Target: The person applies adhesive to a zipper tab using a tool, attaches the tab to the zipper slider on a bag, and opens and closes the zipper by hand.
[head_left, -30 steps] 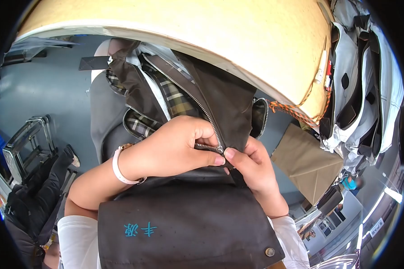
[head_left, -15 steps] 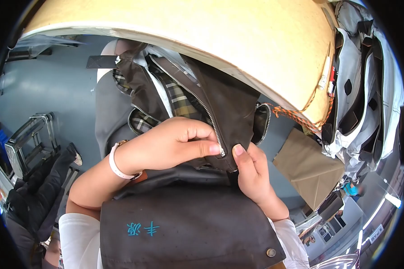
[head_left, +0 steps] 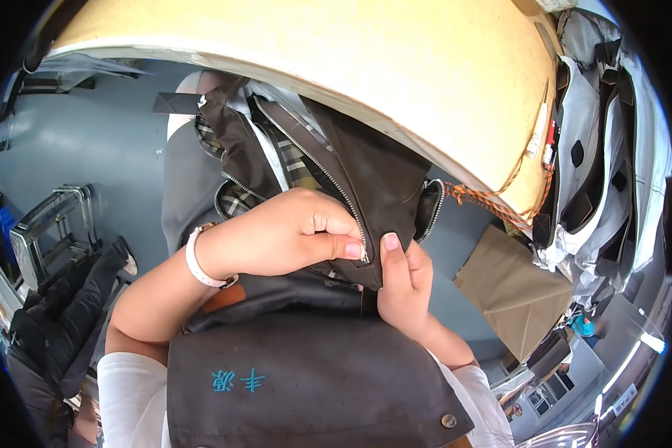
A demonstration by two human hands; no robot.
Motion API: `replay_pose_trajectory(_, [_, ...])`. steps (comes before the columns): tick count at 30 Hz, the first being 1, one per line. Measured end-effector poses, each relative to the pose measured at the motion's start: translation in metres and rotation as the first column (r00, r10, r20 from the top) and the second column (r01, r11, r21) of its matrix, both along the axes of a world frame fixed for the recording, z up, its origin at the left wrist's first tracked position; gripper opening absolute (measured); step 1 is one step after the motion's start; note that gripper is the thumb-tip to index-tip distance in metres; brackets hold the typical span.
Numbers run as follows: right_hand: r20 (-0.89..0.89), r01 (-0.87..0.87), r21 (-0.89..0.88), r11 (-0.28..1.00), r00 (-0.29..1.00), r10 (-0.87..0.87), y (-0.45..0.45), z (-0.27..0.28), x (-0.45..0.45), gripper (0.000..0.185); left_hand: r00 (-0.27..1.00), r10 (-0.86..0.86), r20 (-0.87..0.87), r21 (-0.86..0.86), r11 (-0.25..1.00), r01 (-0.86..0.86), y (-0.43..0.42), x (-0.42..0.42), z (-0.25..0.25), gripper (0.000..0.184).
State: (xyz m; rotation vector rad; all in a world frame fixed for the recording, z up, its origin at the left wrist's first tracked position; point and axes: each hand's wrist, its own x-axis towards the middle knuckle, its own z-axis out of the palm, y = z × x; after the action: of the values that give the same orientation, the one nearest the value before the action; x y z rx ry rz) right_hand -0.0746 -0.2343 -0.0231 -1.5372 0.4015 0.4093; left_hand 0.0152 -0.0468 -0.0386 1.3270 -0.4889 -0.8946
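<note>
A dark brown bag [head_left: 366,160] with plaid lining [head_left: 305,175] lies across my lap, partly under the table edge. Its long metal zipper [head_left: 341,187] runs down toward my hands, its teeth parted from the far side. My left hand [head_left: 306,237], wearing a white wristband, pinches thumb to finger at the zipper's lower end, where a small bit of metal shows. My right hand [head_left: 405,276] grips the brown edge just beside it, thumb on top. Two shorter zippered openings flank the main one. Whatever lies beneath my fingers is hidden.
A pale curved table [head_left: 336,45] spans the top; on it lie a white-handled awl [head_left: 536,134] and orange cord [head_left: 493,196]. Unfinished bags [head_left: 597,149] hang at the right above a brown board [head_left: 511,287]. A metal-framed cart [head_left: 52,228] stands left. A dark apron [head_left: 313,381] covers my front.
My right hand has shifted slightly left, closer to my left hand, and its thumb sits higher on the brown edge. The zipper end has moved a little with them.
</note>
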Motion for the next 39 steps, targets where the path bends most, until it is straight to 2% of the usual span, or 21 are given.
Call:
replay_pose_trajectory(3, [0.065,0.031,0.018,0.999,0.997,-0.032,0.011,-0.003,0.005,0.031,0.997,-0.075,0.01,0.014,0.997,0.074,0.003,0.013,0.006,0.014])
replay_pose_trajectory(6, [0.154,-0.002,-0.019,1.0,0.988,0.005,0.014,-0.013,0.008,0.033,0.995,-0.066,0.08,0.067,0.996,0.061,0.004,0.018,0.009,0.017])
replay_pose_trajectory(8, [0.188,-0.04,-0.027,0.999,0.981,0.045,0.017,-0.009,0.014,0.034,0.979,0.009,0.202,0.087,0.996,-0.027,0.005,0.011,0.013,0.018])
replay_pose_trajectory(9, [0.1,-0.073,0.017,0.997,0.992,0.071,0.016,-0.008,0.014,0.031,0.965,0.047,0.26,0.093,0.993,-0.074,0.006,0.008,0.015,0.018])
replay_pose_trajectory(11, [-0.077,-0.139,0.114,0.984,0.986,0.148,0.005,-0.006,0.013,0.026,0.972,0.072,0.222,0.108,0.989,-0.097,0.01,0.004,0.013,0.019])
replay_pose_trajectory(12, [-0.02,-0.282,-0.004,0.959,0.959,0.282,-0.001,0.004,0.016,0.023,0.975,0.089,0.204,0.116,0.987,-0.114,0.013,0.002,0.014,0.019])
replay_pose_trajectory(14, [0.052,-0.522,-0.256,0.814,0.833,0.551,-0.011,0.033,0.025,0.017,0.961,0.058,0.271,0.168,0.98,-0.106,0.021,0.005,0.018,0.019])
replay_pose_trajectory(15, [0.213,-0.463,-0.339,0.819,0.81,0.547,-0.013,0.036,0.023,0.014,0.956,0.032,0.292,0.178,0.98,-0.087,0.024,0.005,0.017,0.019])
replay_pose_trajectory(16, [0.355,-0.427,-0.446,0.786,0.722,0.594,-0.013,0.039,0.025,0.017,0.951,0.004,0.309,0.186,0.98,-0.065,0.027,0.005,0.016,0.019])
replay_pose_trajectory(18, [0.578,-0.282,-0.621,0.731,0.466,0.67,-0.013,0.045,0.033,0.025,0.985,-0.098,0.143,0.27,0.961,0.056,0.029,0.009,0.021,0.02])
replay_pose_trajectory(19, [0.568,-0.331,-0.673,0.662,0.342,0.749,-0.014,0.045,0.038,0.037,0.986,-0.143,0.09,0.291,0.95,0.111,0.031,0.016,0.028,0.02])
replay_pose_trajectory(22, [0.57,-0.265,-0.761,0.593,0.163,0.805,-0.018,0.03,0.044,0.038,0.964,-0.265,-0.019,0.293,0.92,0.259,0.036,0.028,0.032,0.019])
replay_pose_trajectory(26, [0.636,-0.347,-0.657,0.67,0.222,0.739,-0.024,0.016,0.037,0.041,0.94,-0.34,0.01,0.233,0.915,0.328,0.042,0.03,0.024,0.023])
replay_pose_trajectory(29, [0.588,-0.516,-0.495,0.699,0.394,0.707,-0.024,0.017,0.032,0.041,0.938,-0.34,0.064,0.248,0.916,0.315,0.042,0.03,0.024,0.024])
replay_pose_trajectory(34, [0.551,-0.637,-0.265,0.724,0.516,0.656,-0.023,0.011,0.032,0.034,0.954,-0.294,0.065,0.253,0.929,0.269,0.039,0.025,0.019,0.026])
replay_pose_trajectory(36, [0.508,-0.628,-0.143,0.765,0.616,0.601,-0.022,0.009,0.027,0.029,0.961,-0.268,0.064,0.23,0.941,0.247,0.038,0.022,0.018,0.025])
replay_pose_trajectory(39, [0.384,-0.503,0.046,0.863,0.806,0.449,-0.017,0.001,0.011,0.017,0.968,-0.251,0.008,0.215,0.946,0.243,0.034,0.023,0.021,0.024])
